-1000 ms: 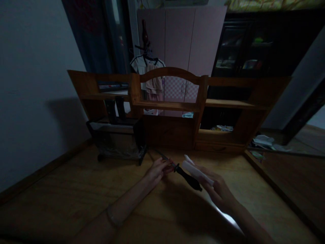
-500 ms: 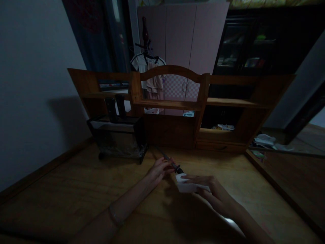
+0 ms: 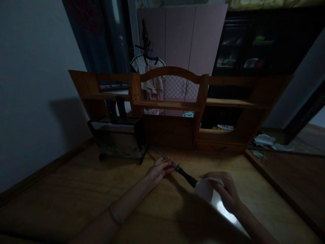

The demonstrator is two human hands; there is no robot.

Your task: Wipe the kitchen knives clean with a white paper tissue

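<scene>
A honing steel [image 3: 186, 177] with a black handle and a thin grey rod slants across the tabletop. My left hand [image 3: 160, 169] is closed around its rod, just beyond the guard. At the handle's near end, my right hand [image 3: 224, 189] pinches a white cloth or tissue [image 3: 205, 189], which touches or almost touches the handle tip. To the left stands a dark knife block [image 3: 118, 140] with clear sides, two black-handled knives [image 3: 121, 106] upright in it. The steel's far tip lies close to the block's right foot.
A wooden shelf unit [image 3: 169, 132] runs along the back of the wooden table [image 3: 88, 196]. A white wall [image 3: 38, 84] borders the left side. Bright light reflects off the tabletop near my right arm. Clothes [image 3: 153, 79] hang behind the shelf, before pink wardrobe doors.
My right hand with the white cloth has slid down and right along the handle, uncovering most of it. My left hand keeps its place on the rod.
</scene>
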